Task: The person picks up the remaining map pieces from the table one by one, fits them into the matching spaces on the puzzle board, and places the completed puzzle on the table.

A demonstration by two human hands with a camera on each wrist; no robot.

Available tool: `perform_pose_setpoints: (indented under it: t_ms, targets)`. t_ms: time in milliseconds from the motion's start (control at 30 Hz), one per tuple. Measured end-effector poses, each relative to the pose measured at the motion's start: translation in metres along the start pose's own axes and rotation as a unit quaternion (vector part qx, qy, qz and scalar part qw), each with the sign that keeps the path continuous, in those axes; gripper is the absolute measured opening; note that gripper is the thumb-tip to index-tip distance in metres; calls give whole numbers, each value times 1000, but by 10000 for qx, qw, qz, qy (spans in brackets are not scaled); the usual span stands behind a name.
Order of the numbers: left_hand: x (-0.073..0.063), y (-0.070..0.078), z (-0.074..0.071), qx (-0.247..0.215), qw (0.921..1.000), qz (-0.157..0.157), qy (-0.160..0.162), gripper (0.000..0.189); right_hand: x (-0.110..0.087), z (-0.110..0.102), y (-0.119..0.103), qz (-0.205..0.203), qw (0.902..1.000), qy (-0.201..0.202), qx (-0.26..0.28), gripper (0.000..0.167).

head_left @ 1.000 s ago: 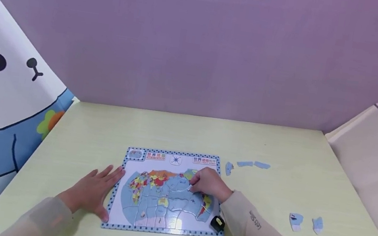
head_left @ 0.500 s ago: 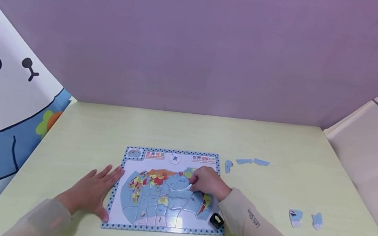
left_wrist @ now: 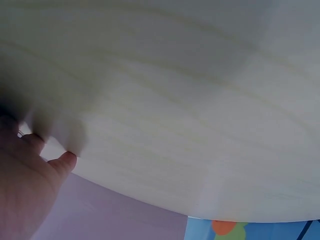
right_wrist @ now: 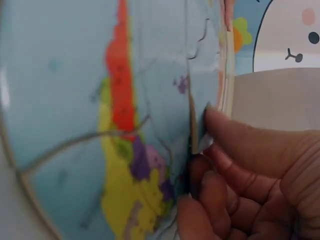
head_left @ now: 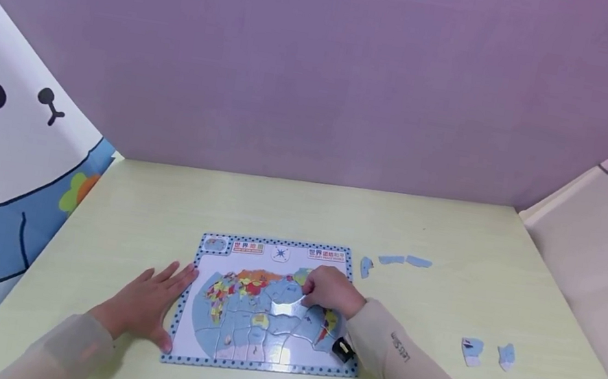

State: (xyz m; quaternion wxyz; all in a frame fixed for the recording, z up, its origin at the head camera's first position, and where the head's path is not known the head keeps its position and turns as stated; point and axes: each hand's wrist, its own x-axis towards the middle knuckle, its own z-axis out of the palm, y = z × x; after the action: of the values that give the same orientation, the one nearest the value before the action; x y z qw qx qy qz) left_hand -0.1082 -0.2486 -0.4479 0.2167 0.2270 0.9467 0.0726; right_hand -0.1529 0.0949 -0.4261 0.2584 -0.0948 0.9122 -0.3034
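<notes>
A world map jigsaw board (head_left: 189, 343) with a dotted blue border lies flat on the table; blue and coloured pieces (head_left: 243, 321) cover most of its map. My left hand (head_left: 145, 303) rests with spread fingers on the board's left edge; the left wrist view shows only part of this hand (left_wrist: 30, 185). Over the upper right of the map, my right hand (head_left: 332, 289) pinches a light blue puzzle piece (right_wrist: 200, 116) between thumb and fingers. That piece's edge stands raised above its neighbours in the right wrist view. Fingers hide much of it.
Right of the board's top corner lie a small blue piece (head_left: 366, 267) and two narrow blue strips (head_left: 390, 259). Farther right are two more loose pieces (head_left: 471, 351). A black wrist device (head_left: 342, 350) overhangs the board's lower right. A purple cloth (head_left: 325, 88) backs the table.
Both hands stay in nearly the same places while the head view shifts slightly. A bright glare has appeared on the map beside my right fingertips.
</notes>
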Motion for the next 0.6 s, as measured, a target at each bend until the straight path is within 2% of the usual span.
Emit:
perform_pose_setpoints:
  t_ms: [300,600]
  targets:
    - [0,0,-2,-45,10000,-1,-14,134,5,0,-4,-36,9989,-114,-452,17]
    - [1,1,0,-26,10000,-17,6,133,6,-3,-5,76,9985,-236,-497,18]
